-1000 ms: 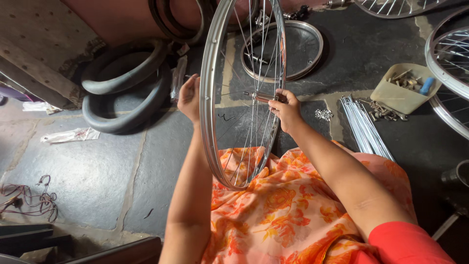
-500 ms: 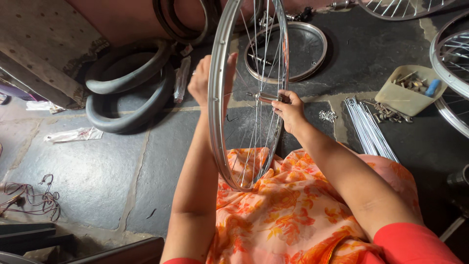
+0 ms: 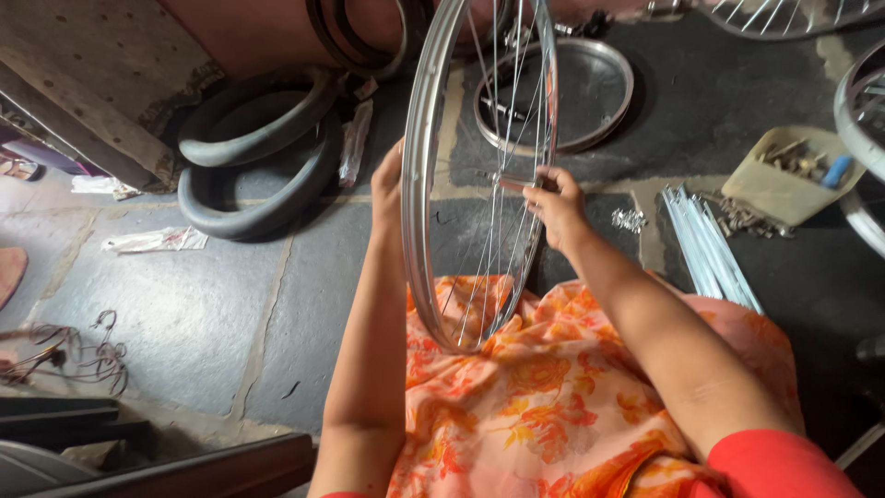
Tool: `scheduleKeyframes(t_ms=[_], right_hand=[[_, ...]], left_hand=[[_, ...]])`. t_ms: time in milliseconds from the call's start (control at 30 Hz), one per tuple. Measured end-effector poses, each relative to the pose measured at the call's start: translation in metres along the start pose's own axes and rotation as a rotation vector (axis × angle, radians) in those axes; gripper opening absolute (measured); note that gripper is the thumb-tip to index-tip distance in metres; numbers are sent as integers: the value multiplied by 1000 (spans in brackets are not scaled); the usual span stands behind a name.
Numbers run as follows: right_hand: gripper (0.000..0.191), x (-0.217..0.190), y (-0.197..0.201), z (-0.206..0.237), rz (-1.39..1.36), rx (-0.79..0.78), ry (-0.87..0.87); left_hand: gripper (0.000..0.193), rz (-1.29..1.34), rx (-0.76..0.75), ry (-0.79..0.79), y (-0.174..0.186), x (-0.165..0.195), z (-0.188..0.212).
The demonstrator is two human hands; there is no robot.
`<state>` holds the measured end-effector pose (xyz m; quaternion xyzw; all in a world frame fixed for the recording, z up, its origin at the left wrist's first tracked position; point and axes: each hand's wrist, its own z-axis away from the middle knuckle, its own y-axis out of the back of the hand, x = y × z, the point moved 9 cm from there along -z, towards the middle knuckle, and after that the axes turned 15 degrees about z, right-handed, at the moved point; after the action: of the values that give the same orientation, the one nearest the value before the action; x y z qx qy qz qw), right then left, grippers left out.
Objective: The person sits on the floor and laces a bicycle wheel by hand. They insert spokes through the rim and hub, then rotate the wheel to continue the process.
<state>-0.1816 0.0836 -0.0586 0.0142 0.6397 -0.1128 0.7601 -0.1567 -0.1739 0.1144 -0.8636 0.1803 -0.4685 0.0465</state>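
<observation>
A silver bicycle wheel rim (image 3: 419, 212) with thin spokes stands upright on my lap, resting on orange flowered cloth (image 3: 544, 397). My left hand (image 3: 387, 184) presses against the rim's left side, partly hidden behind it. My right hand (image 3: 553, 203) grips the hub (image 3: 507, 180) at the wheel's centre, fingers closed around it among the spokes.
Black tyres (image 3: 258, 166) lie at the left on the stone floor. A flat metal rim (image 3: 590, 101) lies behind the wheel. A bundle of loose spokes (image 3: 705, 244) and a tan tray of small parts (image 3: 788, 175) sit at right. More wheels (image 3: 862, 120) stand at the right edge.
My left hand has gone up and come back down along the rim's left side. The right hand has stayed at the hub.
</observation>
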Motion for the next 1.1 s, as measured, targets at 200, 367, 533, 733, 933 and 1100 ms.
scheduleKeyframes(t_ms=[200, 367, 533, 733, 933, 1100], right_hand=[[45, 8, 5, -7, 53, -42, 8], [44, -2, -3, 0, 61, -64, 26], [36, 5, 21, -15, 109, -120, 19], [33, 51, 172, -48, 459, 202, 79], [25, 115, 256, -44, 1103, 361, -99], [16, 137, 250, -82, 1380, 294, -171]], left_hand=[[22, 264, 94, 354, 16, 3, 83], [39, 398, -81, 307, -23, 48, 88], [36, -4, -42, 320, -40, 49, 98], [36, 97, 0, 297, -43, 35, 98], [41, 56, 36, 357, -45, 23, 80], [41, 78, 80, 396, -50, 17, 72]])
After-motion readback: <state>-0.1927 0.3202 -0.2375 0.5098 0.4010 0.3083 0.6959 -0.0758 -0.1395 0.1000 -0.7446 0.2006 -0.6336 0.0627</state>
